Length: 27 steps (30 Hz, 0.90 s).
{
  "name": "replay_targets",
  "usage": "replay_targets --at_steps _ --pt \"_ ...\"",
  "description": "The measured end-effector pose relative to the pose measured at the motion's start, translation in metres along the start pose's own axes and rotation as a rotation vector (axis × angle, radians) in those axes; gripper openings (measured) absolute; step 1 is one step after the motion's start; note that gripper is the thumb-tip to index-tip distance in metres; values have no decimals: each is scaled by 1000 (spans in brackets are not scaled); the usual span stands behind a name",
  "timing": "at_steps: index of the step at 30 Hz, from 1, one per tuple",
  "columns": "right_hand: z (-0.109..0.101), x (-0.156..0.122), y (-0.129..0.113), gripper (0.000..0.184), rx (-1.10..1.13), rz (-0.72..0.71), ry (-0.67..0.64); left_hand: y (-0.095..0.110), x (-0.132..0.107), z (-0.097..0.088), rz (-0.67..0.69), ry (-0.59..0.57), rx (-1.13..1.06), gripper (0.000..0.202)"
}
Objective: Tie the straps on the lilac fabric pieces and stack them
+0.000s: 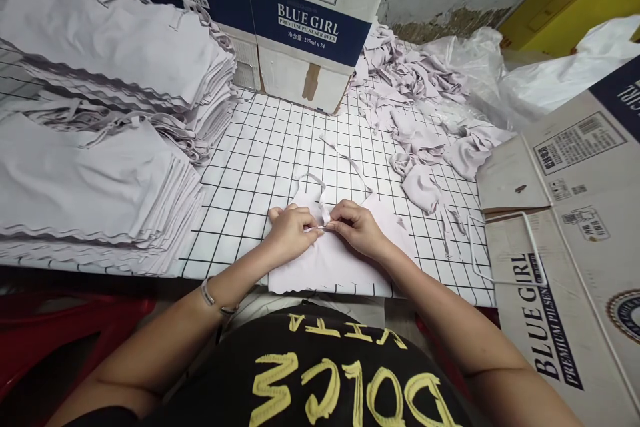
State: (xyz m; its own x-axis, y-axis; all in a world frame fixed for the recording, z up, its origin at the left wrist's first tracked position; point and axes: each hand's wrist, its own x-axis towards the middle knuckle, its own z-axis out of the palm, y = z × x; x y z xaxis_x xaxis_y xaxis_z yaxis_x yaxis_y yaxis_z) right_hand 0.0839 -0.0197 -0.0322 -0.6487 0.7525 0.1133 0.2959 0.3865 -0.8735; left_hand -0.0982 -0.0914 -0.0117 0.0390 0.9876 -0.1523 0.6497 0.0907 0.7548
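Observation:
A pale pink camisole top with thin straps lies on the grid-patterned tablecloth in front of me. My left hand pinches its upper edge near the middle. Close beside it, my right hand grips the same edge, thumb and fingertips together. One strap loops up between the hands, and the other strap trails away across the cloth. The fingertips hide exactly how the fabric is folded there.
Two tall stacks of similar tops fill the table's left side. A white and blue carton stands at the back. Loose pink pieces and clear plastic lie back right. Another carton with a white wire frame borders the right edge.

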Motion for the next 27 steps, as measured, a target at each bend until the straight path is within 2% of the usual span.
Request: replay_targets --at_steps 18,24,27 --pt "5 -2 0 8 4 -73 27 2 1 -4 -30 -37 -39 23" --pt "20 4 -5 11 -29 -43 78 4 4 1 -43 -30 36 32" --pt "14 5 -8 10 -154 -31 94 2 1 -4 9 -44 145 28"
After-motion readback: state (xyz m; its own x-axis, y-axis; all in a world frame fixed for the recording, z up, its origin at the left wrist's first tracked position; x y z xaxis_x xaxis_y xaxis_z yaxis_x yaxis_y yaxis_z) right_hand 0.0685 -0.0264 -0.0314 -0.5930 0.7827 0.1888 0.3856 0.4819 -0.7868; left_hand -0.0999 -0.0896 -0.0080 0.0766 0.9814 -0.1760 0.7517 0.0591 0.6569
